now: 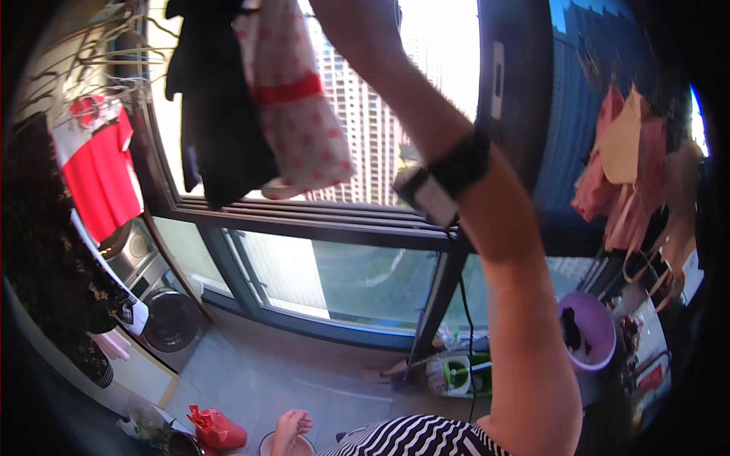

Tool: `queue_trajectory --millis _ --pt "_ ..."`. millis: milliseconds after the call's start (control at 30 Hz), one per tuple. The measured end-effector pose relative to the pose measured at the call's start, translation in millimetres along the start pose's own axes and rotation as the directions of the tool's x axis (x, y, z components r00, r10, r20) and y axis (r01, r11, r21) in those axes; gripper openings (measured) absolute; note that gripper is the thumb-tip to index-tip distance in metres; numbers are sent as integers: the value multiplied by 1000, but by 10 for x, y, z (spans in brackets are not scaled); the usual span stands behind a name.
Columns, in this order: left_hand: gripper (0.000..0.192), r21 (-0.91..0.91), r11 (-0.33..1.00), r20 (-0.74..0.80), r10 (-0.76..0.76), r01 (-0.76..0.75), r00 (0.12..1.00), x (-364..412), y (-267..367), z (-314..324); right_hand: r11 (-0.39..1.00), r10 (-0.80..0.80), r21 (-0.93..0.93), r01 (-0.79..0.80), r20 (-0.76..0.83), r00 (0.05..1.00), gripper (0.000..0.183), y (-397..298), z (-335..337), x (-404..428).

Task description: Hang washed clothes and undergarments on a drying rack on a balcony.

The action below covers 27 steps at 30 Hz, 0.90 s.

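My right arm (513, 239) reaches up across the view, with a black strap and a small device (436, 199) on the forearm. The right hand itself is out of view past the top edge. Close to that raised forearm hang a white dress with red dots and a red band (305, 114) and a dark garment (225, 125), both in front of the window. My left hand (293, 423) is low at the bottom edge, fingers loosely curled, with nothing seen in it. Below it, partly hidden, is a pale round basin (302, 447).
Wire hangers (122, 57) and a red-and-white shirt (100, 171) hang at left, above a front-loading washing machine (171, 322). A red plastic bag (217, 428) sits on the tiled floor (256, 365). At right are a mop bucket (459, 373), a purple basin (599, 336) and hanging pink cloth items (650, 154).
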State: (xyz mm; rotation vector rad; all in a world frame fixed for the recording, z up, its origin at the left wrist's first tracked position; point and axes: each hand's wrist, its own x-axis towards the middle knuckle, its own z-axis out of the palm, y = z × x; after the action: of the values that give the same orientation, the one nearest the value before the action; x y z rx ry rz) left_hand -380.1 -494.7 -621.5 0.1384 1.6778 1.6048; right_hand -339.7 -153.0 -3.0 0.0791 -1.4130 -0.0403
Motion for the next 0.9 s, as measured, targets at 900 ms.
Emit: queue_trajectory --millis 900 --pt "23 676 691 590 -301 -255 749 379 -416 3815 -209 968 -846 -491 -251 22 21 1323 -8109 -4782"
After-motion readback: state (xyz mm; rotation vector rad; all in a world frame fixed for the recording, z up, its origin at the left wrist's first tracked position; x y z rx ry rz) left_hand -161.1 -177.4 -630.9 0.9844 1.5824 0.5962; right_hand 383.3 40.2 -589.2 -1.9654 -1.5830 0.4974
